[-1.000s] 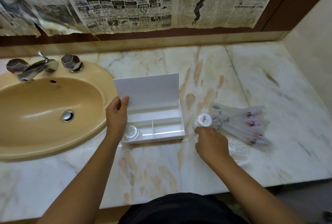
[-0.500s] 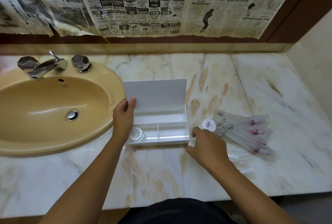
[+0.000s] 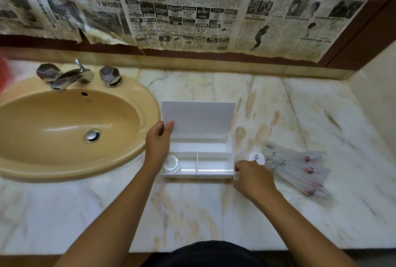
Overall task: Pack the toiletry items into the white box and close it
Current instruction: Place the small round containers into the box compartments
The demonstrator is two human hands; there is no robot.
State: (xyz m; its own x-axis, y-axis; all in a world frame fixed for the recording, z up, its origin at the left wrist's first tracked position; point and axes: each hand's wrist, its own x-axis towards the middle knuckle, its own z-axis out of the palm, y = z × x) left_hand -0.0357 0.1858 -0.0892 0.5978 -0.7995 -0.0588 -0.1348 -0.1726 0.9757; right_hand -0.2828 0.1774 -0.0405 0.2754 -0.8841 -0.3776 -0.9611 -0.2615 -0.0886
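Left hand fingers pinch white box lid edge. Right hand curled, grasp unclear; round container just beyond fingertips.

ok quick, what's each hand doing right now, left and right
Left hand: closed on the left edge of the white box's raised lid, holding it open.
Right hand: on the counter beside the round capped container; whether it grips anything cannot be told.

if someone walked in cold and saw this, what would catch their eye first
Probably the open white box mid-counter, its lid held upright by the left hand, one small round container in its front left compartment. Next, the big tan sink on the left and the old newspaper covering the wall behind. The right hand rests by a round white-lidded jar and clear packets.
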